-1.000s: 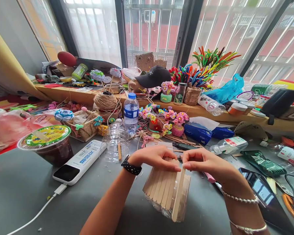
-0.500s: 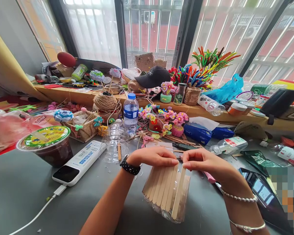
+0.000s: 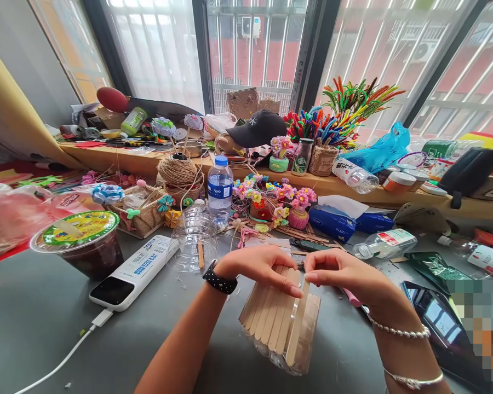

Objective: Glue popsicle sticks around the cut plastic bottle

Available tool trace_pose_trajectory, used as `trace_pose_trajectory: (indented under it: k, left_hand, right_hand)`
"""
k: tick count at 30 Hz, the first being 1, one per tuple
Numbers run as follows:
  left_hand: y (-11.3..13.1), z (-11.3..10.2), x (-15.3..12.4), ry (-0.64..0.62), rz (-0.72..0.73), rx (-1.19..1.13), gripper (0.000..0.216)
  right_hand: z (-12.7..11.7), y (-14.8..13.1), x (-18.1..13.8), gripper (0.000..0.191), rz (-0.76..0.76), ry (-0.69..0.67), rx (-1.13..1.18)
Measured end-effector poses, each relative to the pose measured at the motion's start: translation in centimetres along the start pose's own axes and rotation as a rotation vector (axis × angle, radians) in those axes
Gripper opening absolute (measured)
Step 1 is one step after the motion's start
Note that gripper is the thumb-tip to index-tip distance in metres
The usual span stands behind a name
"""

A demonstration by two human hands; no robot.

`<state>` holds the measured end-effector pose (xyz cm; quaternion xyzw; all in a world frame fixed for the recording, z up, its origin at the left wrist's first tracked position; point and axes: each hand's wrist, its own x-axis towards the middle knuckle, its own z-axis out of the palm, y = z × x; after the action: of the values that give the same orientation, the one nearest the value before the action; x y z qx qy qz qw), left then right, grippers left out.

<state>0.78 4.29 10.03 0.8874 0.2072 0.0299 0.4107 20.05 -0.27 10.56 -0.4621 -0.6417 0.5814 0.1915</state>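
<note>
Our right hand has thumb and forefinger pinched on the far end of 1 wooden stick; our left hand lies over the row of sticks, thumb close to that stick, and whether it grips we can't tell. The stick lies over a clear plastic form, toward the near edge of the grey table. To seat it well, we'd judge, keep it parallel to the row, level the rounded ends and close the gap. Along the table's far edge stand a water bottle and 2 tissue packs; beyond, a cluttered ledge runs beneath barred windows
</note>
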Motion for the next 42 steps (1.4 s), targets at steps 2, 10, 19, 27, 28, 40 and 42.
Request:
trace_pose_trajectory:
  k: [2, 10, 19, 27, 28, 40, 42]
  left_hand:
    - [-0.03, 0.02, 0.02, 0.008, 0.006, 0.003, 0.039]
    - [-0.05, 0.12, 0.07, 0.006, -0.017, -0.013, 0.041]
    - [0.04, 0.15, 0.00, 0.006, -0.031, 0.011, 0.043]
    - [0.11, 0.22, 0.00, 0.016, -0.045, 0.009, 0.045]
    - [0.17, 0.22, 0.01, 0.018, -0.046, 0.006, 0.045]
    - [0.50, 0.30, 0.06, 0.031, -0.030, 0.008, 0.045]
    - [0.54, 0.25, 0.07, 0.022, -0.028, 0.010, 0.045]
  right_hand:
    - [0.02, -0.07, 0.00, 0.022, -0.010, -0.002, -0.005]
    - [-0.07, 0.02, -0.06, 0.021, 0.006, 0.013, -0.006]
    - [0.07, 0.00, 0.07, 0.021, 0.001, 0.008, -0.023]
    - [0.02, -0.05, 0.19, 0.022, 0.002, 0.016, -0.040]
    - [0.04, -0.07, 0.21, 0.022, 0.001, 0.021, -0.047]
    - [0.20, -0.15, 0.19, 0.026, -0.034, 0.042, -0.077]
    - [0.20, -0.15, 0.24, 0.027, -0.044, 0.041, -0.075]
